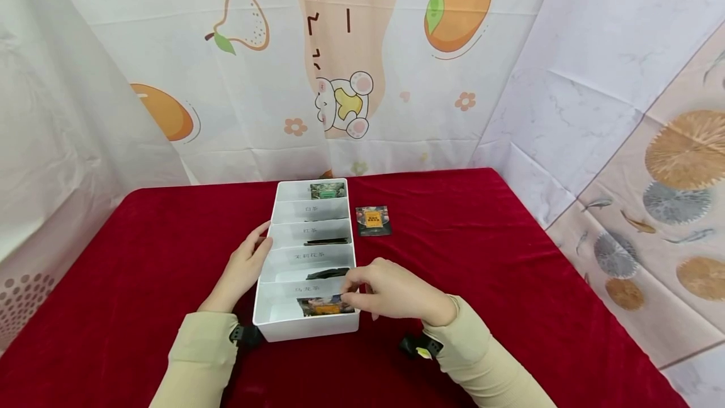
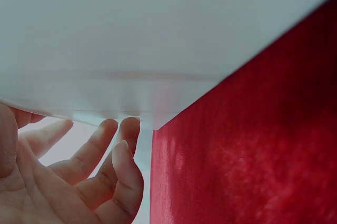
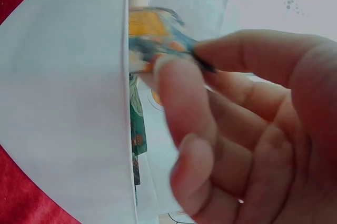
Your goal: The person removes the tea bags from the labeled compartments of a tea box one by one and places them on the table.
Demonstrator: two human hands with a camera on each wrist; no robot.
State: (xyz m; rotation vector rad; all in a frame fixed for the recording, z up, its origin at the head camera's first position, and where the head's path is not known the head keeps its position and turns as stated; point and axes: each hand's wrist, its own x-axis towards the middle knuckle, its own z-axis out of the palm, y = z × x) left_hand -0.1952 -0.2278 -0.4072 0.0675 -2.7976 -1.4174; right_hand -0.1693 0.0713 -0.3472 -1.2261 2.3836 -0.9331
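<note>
A long white divided box (image 1: pixel 306 330) has several compartments with Chinese labels. My right hand (image 1: pixel 391 289) is at its nearest compartment. Between thumb and fingertips it pinches the edge of a dark tea sachet (image 1: pixel 324 307) with an orange label, also visible as a blurred sachet (image 3: pixel 150 29) in the right wrist view. Against the outer left wall lies my left hand (image 1: pixel 245 266); in the left wrist view the same hand's fingers (image 2: pixel 87 158) touch the box wall from outside, slightly bent. A green-labelled sachet (image 1: pixel 328 191) sits in the farthest compartment.
Another tea sachet (image 1: pixel 373 220), dark with a yellow-orange label, lies right of the box on the red cloth (image 1: pixel 453 238). Dark packet edges (image 1: pixel 327 273) show in the middle compartments. A printed curtain (image 1: pixel 243 112) hangs behind the table.
</note>
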